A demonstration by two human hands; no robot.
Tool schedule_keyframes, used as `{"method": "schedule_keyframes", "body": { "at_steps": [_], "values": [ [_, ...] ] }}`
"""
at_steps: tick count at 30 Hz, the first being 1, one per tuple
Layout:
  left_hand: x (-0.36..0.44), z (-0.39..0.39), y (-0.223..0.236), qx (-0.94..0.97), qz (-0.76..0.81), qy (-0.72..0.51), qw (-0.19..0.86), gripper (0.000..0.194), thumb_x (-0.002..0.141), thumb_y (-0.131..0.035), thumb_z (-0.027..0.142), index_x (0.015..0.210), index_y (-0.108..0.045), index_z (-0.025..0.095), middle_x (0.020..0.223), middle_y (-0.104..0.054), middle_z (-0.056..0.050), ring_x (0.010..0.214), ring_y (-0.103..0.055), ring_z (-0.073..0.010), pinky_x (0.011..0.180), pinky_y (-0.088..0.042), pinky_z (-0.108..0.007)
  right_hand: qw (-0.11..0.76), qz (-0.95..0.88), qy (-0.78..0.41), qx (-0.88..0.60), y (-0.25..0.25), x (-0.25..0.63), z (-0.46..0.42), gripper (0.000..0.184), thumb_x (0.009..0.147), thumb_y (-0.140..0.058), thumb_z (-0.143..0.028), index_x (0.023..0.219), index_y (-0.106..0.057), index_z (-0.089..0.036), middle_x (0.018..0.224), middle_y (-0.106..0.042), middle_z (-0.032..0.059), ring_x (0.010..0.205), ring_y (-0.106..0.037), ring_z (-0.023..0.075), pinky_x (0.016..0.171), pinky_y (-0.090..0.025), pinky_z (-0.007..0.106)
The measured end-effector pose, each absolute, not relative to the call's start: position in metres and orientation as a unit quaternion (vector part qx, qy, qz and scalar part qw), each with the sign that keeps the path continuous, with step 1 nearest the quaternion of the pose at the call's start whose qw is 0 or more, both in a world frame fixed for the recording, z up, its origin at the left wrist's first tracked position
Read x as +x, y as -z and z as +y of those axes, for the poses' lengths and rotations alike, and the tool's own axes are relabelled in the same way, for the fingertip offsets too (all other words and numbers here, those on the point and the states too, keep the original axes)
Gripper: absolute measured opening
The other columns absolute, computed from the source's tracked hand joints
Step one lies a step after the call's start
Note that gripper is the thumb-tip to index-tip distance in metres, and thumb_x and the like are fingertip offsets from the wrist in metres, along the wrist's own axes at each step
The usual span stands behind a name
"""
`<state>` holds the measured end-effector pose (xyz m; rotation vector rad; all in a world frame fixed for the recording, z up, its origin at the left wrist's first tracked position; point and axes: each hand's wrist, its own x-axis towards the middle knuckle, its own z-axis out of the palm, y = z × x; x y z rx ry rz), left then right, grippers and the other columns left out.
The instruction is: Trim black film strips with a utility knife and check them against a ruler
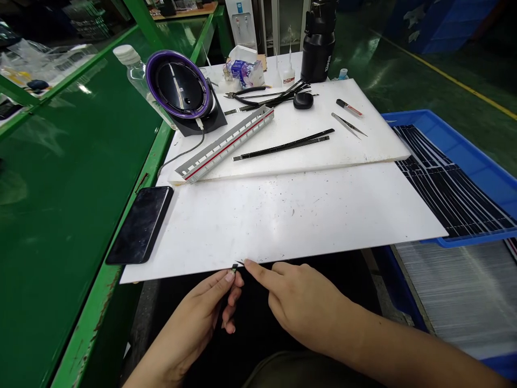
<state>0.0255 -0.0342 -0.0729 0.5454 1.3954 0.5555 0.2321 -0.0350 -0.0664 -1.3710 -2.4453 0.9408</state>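
I have a small dark-green piece (235,268) pinched between the thumb and finger of my left hand (197,315), right at the near edge of the white board (291,215). My right hand (307,296) comes in from the other side, forefinger stretched out, with a thin dark point (240,263) showing just beside the piece. The rest of that point is hidden, so I cannot tell how tightly this hand is closed.

I judge this to be close, fine work on the little piece. Any move here calls for a still left pinch and a light, exact touch from the right.

Left of my hands a phone (141,226) lies on the board. To the right, a blue tray (476,241) holds rows of black strips (456,188).

Farther off, on a thick white slab (347,153), lie a grey rail with a red line (228,145), a few loose dark strips (283,147) and tweezers (348,125). Beyond the rail stands a purple-rimmed fan (180,86); a black bottle (319,51) stands at the back.
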Motion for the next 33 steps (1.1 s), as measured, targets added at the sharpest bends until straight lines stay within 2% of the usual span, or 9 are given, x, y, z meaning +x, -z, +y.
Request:
{"method": "schedule_keyframes", "body": {
  "at_steps": [5, 11, 24, 33],
  "values": [
    [0.026, -0.0345, 0.0732, 0.249, 0.622, -0.245, 0.701, 0.037, 0.08, -0.071, 0.054, 0.082, -0.063, 0.018, 0.059, -0.048, 0.005, 0.042, -0.031, -0.0058, 0.036, -0.035, -0.018, 0.086, -0.845, -0.294, -0.439, 0.0682, 0.2297, -0.034, 0.06, 0.093, -0.04, -0.016, 0.153, -0.037, -0.024, 0.089, -0.069, 0.0034, 0.065, -0.062, 0.0197, 0.057, -0.039, 0.032],
    [0.0276, -0.0348, 0.0732, 0.23, 0.611, -0.249, 0.715, 0.042, 0.076, -0.074, 0.057, 0.077, -0.06, 0.017, 0.056, -0.044, 0.007, 0.04, -0.026, -0.003, 0.034, -0.026, -0.013, 0.074, -0.84, -0.303, -0.444, 0.0659, 0.2312, -0.031, 0.061, 0.093, -0.041, -0.016, 0.153, -0.037, -0.027, 0.089, -0.068, 0.0026, 0.066, -0.063, 0.02, 0.057, -0.041, 0.032],
    [0.0229, -0.0351, 0.0749, 0.256, 0.62, -0.224, 0.707, 0.042, 0.079, -0.071, 0.059, 0.079, -0.06, 0.019, 0.058, -0.039, 0.008, 0.042, -0.024, -0.0034, 0.035, -0.025, -0.013, 0.056, -0.838, -0.317, -0.441, 0.0657, 0.2319, -0.0284, 0.06, 0.093, -0.042, -0.016, 0.152, -0.037, -0.029, 0.096, -0.07, 0.0039, 0.07, -0.063, 0.0193, 0.06, -0.042, 0.031],
    [0.0271, -0.0329, 0.0714, 0.253, 0.624, -0.226, 0.704, 0.045, 0.074, -0.076, 0.06, 0.078, -0.06, 0.018, 0.056, -0.039, 0.008, 0.042, -0.023, -0.0029, 0.034, -0.024, -0.012, 0.048, -0.851, -0.293, -0.433, 0.0679, 0.2313, -0.0279, 0.059, 0.094, -0.041, -0.018, 0.152, -0.036, -0.027, 0.094, -0.069, 0.0038, 0.066, -0.061, 0.0194, 0.054, -0.036, 0.031]
  ]
}}
